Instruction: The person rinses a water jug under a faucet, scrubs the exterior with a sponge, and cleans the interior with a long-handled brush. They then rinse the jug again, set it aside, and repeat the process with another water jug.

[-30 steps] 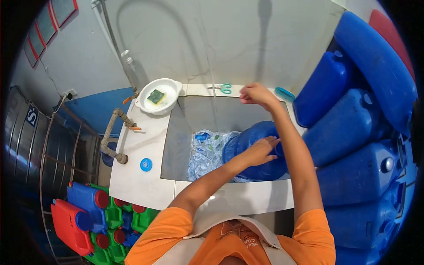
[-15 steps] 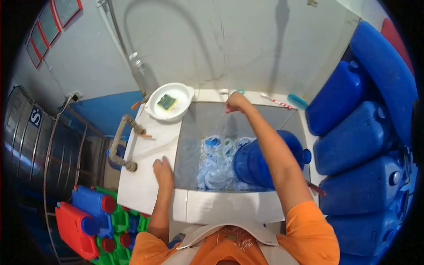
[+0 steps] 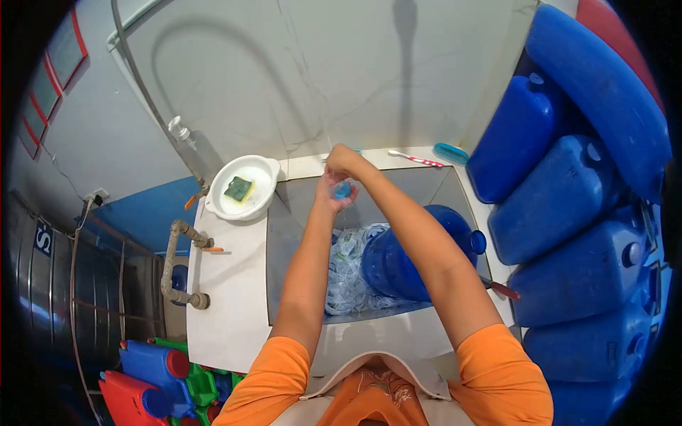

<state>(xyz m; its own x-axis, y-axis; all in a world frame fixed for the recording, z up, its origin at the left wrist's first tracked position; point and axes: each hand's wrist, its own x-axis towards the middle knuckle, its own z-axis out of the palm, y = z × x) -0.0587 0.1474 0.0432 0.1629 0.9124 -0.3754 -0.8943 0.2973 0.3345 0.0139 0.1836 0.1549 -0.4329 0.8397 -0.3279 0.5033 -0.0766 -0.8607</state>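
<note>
My left hand is raised over the far part of the grey tiled sink, palm up. Its fingers curl around a small round blue cap. Just above it, my right hand is closed and bent downward, the two hands touching or nearly so. What its fingers hold, if anything, is hidden. Below, the sink contains a pile of clear and bluish plastic pieces, too jumbled to name. A large blue water jug lies tilted among them, under my right forearm.
A white basin with a green-yellow sponge stands on the left ledge, near a pump bottle and pipe. A red-white toothbrush and teal brush lie behind. Blue containers line the right; a red-handled tool sits there.
My left hand has moved from the left ledge to over the sink, meeting my right hand, and now has the blue cap. My right hand has lowered slightly. The camera view has shifted.
</note>
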